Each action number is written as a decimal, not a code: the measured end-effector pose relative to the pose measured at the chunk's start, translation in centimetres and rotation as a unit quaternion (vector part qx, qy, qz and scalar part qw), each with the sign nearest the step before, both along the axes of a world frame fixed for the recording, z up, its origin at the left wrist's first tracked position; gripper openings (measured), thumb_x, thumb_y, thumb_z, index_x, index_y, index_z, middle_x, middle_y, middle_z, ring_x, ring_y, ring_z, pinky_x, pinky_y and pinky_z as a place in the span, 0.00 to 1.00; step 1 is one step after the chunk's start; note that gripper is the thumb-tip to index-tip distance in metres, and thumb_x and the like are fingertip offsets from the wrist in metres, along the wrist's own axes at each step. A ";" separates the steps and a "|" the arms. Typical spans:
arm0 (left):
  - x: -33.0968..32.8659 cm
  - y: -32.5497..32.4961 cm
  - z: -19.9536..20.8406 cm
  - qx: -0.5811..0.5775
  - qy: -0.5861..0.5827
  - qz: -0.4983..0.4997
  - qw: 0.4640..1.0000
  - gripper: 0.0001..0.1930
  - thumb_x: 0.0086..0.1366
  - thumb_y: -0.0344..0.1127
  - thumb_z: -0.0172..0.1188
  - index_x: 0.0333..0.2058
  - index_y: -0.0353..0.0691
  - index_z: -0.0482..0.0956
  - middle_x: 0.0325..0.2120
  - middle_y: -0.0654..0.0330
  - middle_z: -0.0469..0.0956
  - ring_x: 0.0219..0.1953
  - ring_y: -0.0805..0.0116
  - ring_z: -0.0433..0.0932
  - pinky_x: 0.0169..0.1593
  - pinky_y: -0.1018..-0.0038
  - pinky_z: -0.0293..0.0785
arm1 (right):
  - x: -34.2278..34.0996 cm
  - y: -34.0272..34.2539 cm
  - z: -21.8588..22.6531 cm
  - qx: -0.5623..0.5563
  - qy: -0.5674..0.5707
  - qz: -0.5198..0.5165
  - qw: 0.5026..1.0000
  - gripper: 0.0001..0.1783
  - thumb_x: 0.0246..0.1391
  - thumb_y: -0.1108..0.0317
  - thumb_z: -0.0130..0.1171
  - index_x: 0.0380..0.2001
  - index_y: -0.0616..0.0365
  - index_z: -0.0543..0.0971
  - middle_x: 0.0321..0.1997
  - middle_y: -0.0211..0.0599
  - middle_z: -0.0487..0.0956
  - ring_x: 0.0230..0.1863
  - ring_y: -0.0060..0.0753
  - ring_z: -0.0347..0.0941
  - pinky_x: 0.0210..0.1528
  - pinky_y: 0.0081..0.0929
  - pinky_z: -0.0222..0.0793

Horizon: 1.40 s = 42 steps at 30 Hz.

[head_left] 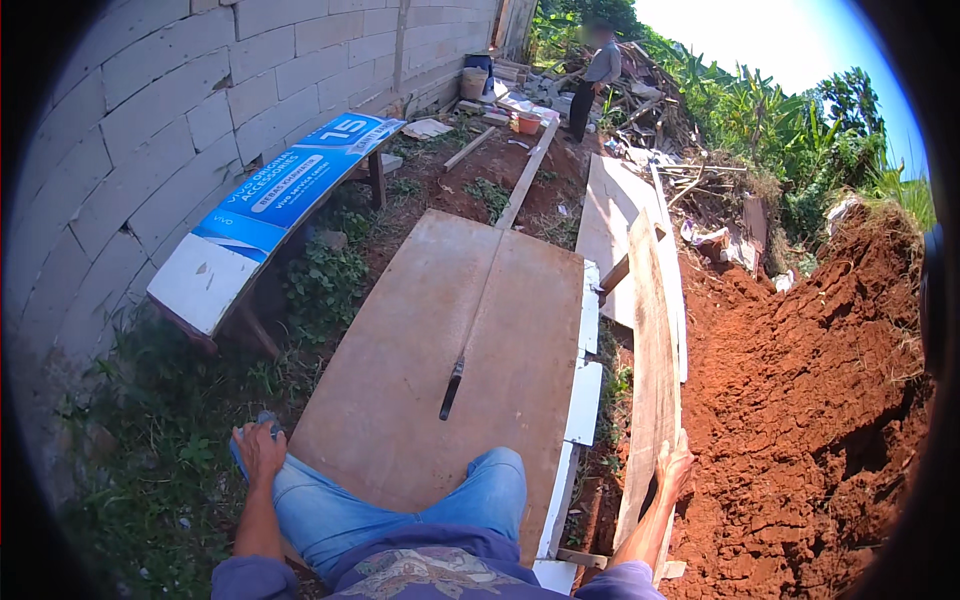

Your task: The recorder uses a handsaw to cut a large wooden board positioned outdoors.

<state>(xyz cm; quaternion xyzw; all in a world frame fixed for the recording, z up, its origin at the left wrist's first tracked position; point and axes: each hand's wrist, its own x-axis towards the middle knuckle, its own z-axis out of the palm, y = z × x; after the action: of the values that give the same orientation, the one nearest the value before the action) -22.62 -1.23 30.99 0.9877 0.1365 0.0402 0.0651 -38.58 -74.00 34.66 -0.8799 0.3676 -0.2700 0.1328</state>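
My right hand (pixel 675 466) is closed round the edge of a long wooden plank (pixel 643 370), which runs away from me along the right. At the lower left, my left hand (pixel 262 448) is closed on a blue-grey object (pixel 267 418), mostly covered by the fingers, so its kind is unclear. Between my hands, a broad brown board (pixel 400 330) extends under my jeans-clad legs. A slim tool with a black handle (pixel 452 390) and a metal neck lies on it. A thin straight line runs from that neck to the board's far edge.
A blue-and-white sign panel (pixel 290 185) rests on wooden legs by the block wall (pixel 200 100). A pale sheet (pixel 605 215) lies beyond the plank. Red earth (pixel 790 420) rises at right. Farther off, a person (pixel 595 80) stands near piled wood; a bucket (pixel 474 83) stands by the wall.
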 end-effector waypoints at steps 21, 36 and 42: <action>-0.2 0.9 -1.0 0.002 -0.009 -0.022 1.000 0.19 0.58 0.40 0.64 0.46 0.38 0.82 0.45 0.52 0.82 0.57 0.54 0.72 0.72 0.47 0.47 | 0.7 1.9 1.9 0.086 0.085 -0.099 0.988 0.26 0.56 0.61 0.61 0.56 0.63 0.76 0.40 0.61 0.82 0.42 0.62 0.80 0.42 0.45 0.75; 2.1 -1.0 0.2 -0.029 -0.055 -0.019 0.998 0.19 0.56 0.39 0.66 0.45 0.37 0.82 0.44 0.53 0.82 0.55 0.54 0.72 0.71 0.50 0.47 | 0.2 0.7 0.9 0.005 0.045 0.008 0.999 0.23 0.55 0.64 0.62 0.54 0.60 0.77 0.40 0.60 0.82 0.42 0.61 0.80 0.44 0.46 0.76; 1.4 0.5 -3.8 -0.045 -0.100 -0.049 0.993 0.22 0.53 0.40 0.69 0.46 0.38 0.82 0.42 0.50 0.82 0.55 0.53 0.73 0.72 0.47 0.46 | 0.6 0.1 0.3 -0.027 0.049 -0.020 0.998 0.25 0.54 0.64 0.62 0.55 0.59 0.77 0.41 0.61 0.82 0.43 0.62 0.80 0.45 0.47 0.76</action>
<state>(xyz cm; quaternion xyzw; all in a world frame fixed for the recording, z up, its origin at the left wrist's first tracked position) -21.20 -0.72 27.21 0.9803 0.0824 0.1298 0.1243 -37.99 -73.89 34.99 -0.8880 0.3836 -0.2387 0.0852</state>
